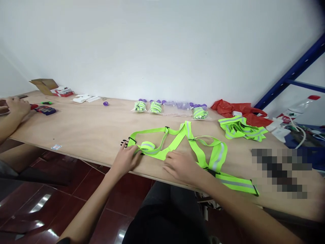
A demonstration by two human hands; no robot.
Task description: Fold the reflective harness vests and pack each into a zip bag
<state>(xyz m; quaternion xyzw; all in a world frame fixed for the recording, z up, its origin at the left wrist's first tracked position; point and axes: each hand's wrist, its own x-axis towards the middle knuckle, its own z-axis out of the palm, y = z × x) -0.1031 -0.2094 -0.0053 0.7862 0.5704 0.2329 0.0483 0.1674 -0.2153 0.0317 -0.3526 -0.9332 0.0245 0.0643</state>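
A neon-green reflective vest (175,145) of elastic straps with grey stripes lies spread along the table's front edge. At its left end my left hand (127,158) has its fingers closed on the strap, beside a black side-release buckle (124,143). A striped strap end (147,146) curls just beyond those fingers. My right hand (182,166) is bent over the lower middle strap, fingers curled against it; its palm side is hidden. Right of that wrist, a striped waist strap (237,183) runs to a black slider.
Bagged green straps (155,107) and purple rolls (200,105) line the wall. More green straps (241,128) lie by a red plastic bag (235,107) and a bottle (299,107). At far left are another person's hands (17,106), a screwdriver (46,102) and an open carton (45,86).
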